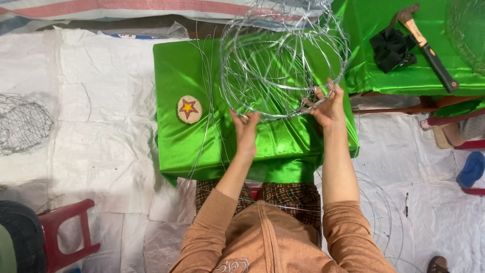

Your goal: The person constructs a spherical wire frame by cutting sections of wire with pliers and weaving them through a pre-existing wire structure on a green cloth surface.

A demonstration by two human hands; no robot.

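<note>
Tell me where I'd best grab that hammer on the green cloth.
Grip the hammer on its black lower handle, coming from above. It lies flat and diagonal on the green cloth, head toward the black bundle, so the handle end is likely the freest part.

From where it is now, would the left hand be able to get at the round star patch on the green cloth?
Probably yes. The left hand grips the wire frame rim, and the star patch lies uncovered on the green cloth nearby; only loose wires lie between.

Wire frame [283,60] top beyond edge
</note>
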